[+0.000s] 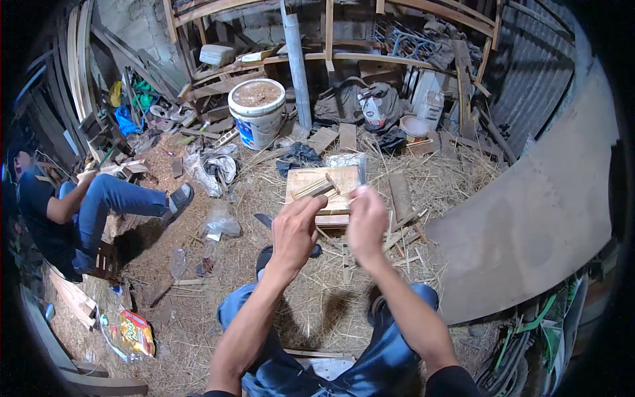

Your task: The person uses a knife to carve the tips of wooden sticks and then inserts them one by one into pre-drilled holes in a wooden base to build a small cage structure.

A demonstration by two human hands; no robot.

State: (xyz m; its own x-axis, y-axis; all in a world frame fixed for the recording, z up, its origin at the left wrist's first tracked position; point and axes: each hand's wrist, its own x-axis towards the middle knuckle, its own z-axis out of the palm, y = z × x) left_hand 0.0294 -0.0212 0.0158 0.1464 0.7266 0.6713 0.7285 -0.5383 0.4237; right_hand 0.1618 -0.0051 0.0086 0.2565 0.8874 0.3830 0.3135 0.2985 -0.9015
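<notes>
In front of my knees stands a low wooden block (346,177) with a pale, flat top. Over it lies or hangs a small piece of slatted wood (316,188) with a dark strip along it. My left hand (294,231) reaches in from the near left, fingers bent and closed at the near end of this piece. To the right of the block, my right hand (368,221) is curled and smeared by motion. A narrow greyish upright shape (362,169) shows just above it; whether the hand grips it is unclear.
Straw and wood shavings cover the floor. A white bucket (258,135) of shavings stands beyond the block, near a grey post (297,73). At left sits another person (73,205), handling wood. A large curved board (529,218) fills the right. A chip bag (137,333) lies lower left.
</notes>
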